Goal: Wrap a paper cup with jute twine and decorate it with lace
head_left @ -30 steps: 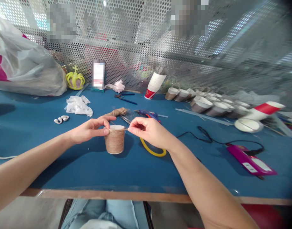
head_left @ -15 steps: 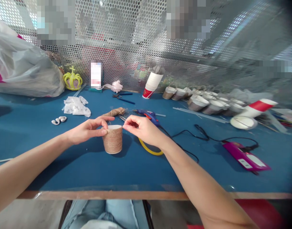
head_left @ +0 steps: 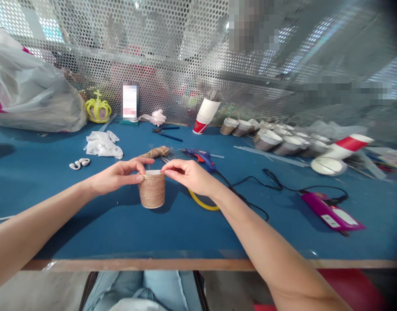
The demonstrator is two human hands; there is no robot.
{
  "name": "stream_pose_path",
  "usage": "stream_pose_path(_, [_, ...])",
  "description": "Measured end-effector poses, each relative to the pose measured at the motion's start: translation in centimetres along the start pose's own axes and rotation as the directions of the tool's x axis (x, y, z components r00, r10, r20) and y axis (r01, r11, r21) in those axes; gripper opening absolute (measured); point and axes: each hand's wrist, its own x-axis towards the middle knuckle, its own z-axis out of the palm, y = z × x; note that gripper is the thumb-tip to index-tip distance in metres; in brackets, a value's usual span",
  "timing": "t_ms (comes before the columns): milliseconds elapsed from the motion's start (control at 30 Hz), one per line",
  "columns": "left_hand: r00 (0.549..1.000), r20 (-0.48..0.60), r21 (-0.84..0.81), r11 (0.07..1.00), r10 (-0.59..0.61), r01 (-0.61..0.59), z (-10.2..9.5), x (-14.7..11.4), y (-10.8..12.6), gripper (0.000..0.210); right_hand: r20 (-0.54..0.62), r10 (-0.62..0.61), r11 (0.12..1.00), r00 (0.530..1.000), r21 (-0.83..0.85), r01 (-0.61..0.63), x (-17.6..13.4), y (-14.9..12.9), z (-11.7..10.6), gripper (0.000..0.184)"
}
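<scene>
A paper cup wrapped in brown twine stands upright on the blue table before me, its white inside showing at the top. My left hand grips it at the left of the rim, thumb on the outside. At the right of the rim, my right hand is closed in a pinch on the cup's edge; any strand between those fingertips is too small to see. Just behind lies a bundle of twine. Scissors with a yellow handle lie partly hidden under my right hand, and a blue glue gun rests beyond it.
Stacked paper cups lean at the back, with several wrapped cups to their right. A purple power strip and black cord lie at right. Pliers, crumpled white material, a yellow crown and a large plastic bag occupy the back left.
My right fingertips have come in slightly leftward, from just beside the rim onto it. The left hand keeps its hold, and the cup has stayed in nearly the same place.
</scene>
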Motion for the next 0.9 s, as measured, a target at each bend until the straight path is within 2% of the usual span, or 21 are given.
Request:
stream_pose_path(133, [0.999, 0.009, 0.083, 0.996, 0.036, -0.037, -0.6, 0.1, 0.1, 0.024, 0.002, 0.003, 1.000, 1.000, -0.026, -0.003, -0.2, -0.6, 0.1, 0.014])
stream_pose_path(433, [0.999, 0.023, 0.225, 0.974, 0.036, -0.041, -1.6, -0.1, 0.6, 0.026, -0.011, -0.004, 0.996, 1.000, -0.094, 0.003, -0.6, -1.7, 0.5, 0.014])
stream_pose_path(700, [0.979, -0.067, 0.445, 0.884, 0.193, -0.144, 0.4, -0.2, 1.3, 0.018, -0.020, -0.058, 0.974, 0.998, -0.220, 0.052, -0.7, -3.2, 1.1, 0.016])
stream_pose_path(900, [0.968, -0.080, 0.465, 0.868, 0.239, -0.176, 1.9, -0.4, 1.6, 0.015, -0.027, -0.077, 0.944, 0.997, -0.323, 0.064, -1.0, -4.5, 1.8, 0.018])
